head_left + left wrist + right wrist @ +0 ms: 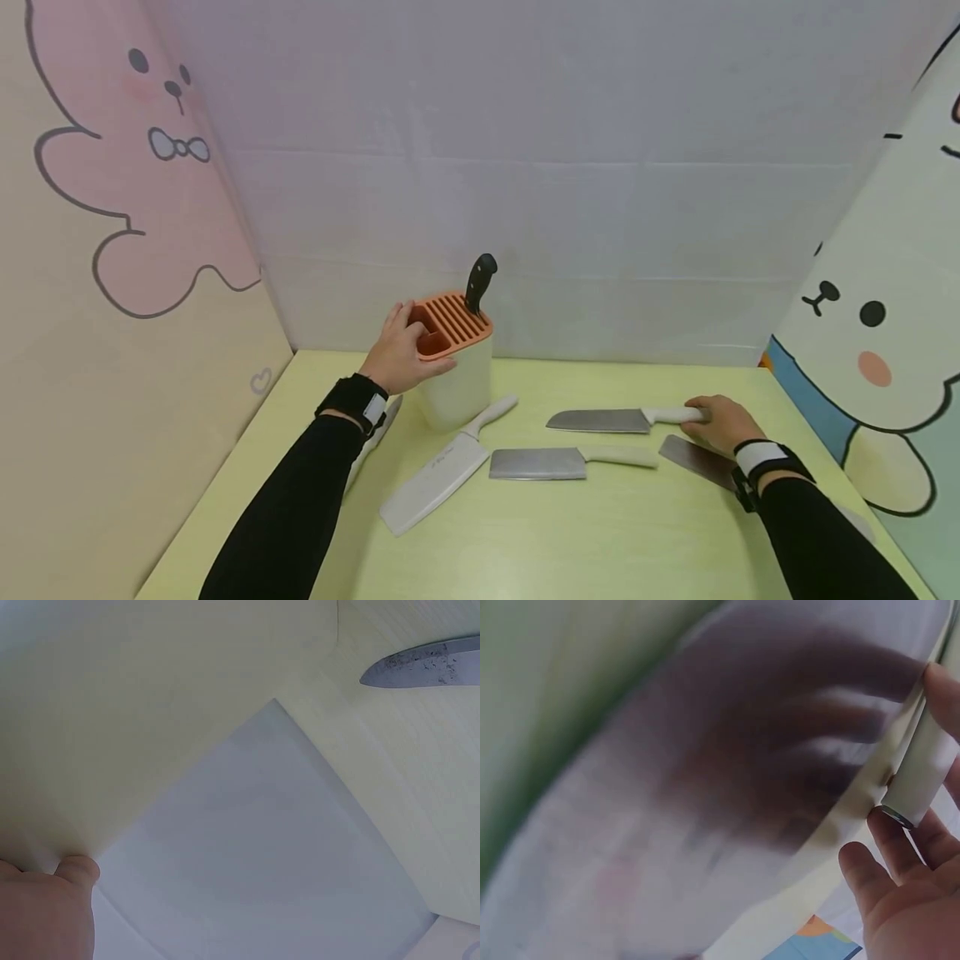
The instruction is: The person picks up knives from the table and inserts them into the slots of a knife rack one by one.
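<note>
- Because the yellow table point(600, 542) is broad, its loose blades point(537, 464) lie spread apart, probably keeping each handle reachable;
- knife holder point(467, 387), upright towards the back; the left hand point(399, 354) pinches its rim, fingers at the opening and thumb outside, seemingly to steady it;
- large cleaver point(437, 483), aslant just before the holder;
- white-handled knife point(607, 421), at right, its handle pinched by the right hand point(720, 423), likely for control; whether it is lifted, I cannot tell;
- black handle point(481, 279), jutting from the holder's top.

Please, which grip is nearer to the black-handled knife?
Left. The left grip holds the knife holder, left of the black-handled knife; the right grip is far to its right, at a white-handled knife.
</note>
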`<state>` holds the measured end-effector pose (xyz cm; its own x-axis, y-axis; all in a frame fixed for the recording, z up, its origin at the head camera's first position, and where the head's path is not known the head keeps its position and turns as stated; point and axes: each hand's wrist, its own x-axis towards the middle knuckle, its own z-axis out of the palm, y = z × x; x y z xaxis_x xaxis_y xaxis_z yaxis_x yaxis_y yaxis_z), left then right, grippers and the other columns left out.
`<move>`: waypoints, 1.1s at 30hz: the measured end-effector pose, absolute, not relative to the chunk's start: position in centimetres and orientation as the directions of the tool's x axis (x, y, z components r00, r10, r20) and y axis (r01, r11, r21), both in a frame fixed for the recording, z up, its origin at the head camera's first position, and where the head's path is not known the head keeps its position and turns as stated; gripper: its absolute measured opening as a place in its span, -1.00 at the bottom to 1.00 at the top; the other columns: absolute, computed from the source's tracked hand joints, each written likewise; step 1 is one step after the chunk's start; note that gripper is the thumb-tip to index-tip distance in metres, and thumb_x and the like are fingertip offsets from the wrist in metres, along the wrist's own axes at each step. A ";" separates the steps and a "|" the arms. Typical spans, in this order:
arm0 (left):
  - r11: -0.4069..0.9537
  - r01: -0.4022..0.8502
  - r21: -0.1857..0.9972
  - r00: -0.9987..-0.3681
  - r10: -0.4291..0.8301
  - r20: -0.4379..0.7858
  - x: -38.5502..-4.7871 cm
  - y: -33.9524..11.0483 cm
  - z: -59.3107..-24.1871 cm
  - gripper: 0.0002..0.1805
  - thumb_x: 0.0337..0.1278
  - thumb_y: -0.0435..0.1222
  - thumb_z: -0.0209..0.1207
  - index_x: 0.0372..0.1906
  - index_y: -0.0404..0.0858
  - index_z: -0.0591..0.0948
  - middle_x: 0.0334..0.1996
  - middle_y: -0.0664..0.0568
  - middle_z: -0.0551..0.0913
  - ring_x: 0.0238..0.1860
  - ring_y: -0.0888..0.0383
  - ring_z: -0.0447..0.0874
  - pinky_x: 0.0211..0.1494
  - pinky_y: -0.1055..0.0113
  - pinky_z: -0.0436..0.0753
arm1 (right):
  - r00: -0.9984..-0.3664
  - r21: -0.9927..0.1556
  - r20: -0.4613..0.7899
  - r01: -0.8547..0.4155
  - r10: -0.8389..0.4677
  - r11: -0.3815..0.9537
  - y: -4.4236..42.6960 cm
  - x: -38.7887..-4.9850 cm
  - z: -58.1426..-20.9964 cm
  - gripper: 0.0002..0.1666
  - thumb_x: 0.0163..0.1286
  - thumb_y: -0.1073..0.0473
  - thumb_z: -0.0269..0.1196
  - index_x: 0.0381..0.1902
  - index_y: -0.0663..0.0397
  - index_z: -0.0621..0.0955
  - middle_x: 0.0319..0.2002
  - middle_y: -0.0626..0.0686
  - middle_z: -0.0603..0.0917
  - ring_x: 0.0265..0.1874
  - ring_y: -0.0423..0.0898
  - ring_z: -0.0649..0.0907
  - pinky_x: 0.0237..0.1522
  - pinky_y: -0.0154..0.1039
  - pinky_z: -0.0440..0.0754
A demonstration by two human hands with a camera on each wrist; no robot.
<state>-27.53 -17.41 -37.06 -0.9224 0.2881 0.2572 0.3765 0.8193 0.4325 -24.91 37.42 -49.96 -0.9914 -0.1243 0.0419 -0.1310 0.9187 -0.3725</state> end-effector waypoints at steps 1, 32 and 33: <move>0.818 0.377 0.434 -0.922 0.289 0.257 -27.5 -17.4 -37.0 -0.27 -0.03 0.15 0.33 0.04 -0.37 0.53 0.50 -0.23 -0.08 0.50 -0.18 -0.29 0.38 -0.11 0.22 | -0.991 -0.370 0.044 -0.134 -0.126 0.919 37.4 -24.9 -50.0 -0.36 0.19 0.00 0.40 0.08 0.35 0.56 0.00 0.45 0.55 -0.03 0.43 0.50 -0.08 0.28 0.49; 0.819 0.381 0.430 -0.920 0.287 0.268 -27.5 -17.5 -37.3 -0.27 -0.03 0.16 0.32 0.02 -0.37 0.54 0.49 -0.23 -0.07 0.50 -0.19 -0.27 0.38 -0.12 0.23 | -0.991 -0.897 -0.078 0.023 -0.107 0.442 37.4 -23.6 -46.6 -0.27 0.33 -0.10 0.27 0.21 0.32 0.35 -0.10 0.15 0.57 -0.20 0.00 0.64 -0.15 -0.17 0.67; 0.818 0.384 0.429 -0.918 0.289 0.271 -27.5 -17.5 -37.3 -0.27 -0.03 0.15 0.32 0.02 -0.38 0.54 0.49 -0.24 -0.07 0.49 -0.20 -0.27 0.38 -0.13 0.22 | -0.992 -0.928 -0.084 0.042 -0.098 0.370 37.4 -23.5 -46.6 -0.29 0.33 -0.08 0.26 0.22 0.30 0.34 -0.09 0.12 0.55 -0.18 -0.02 0.64 -0.11 -0.18 0.67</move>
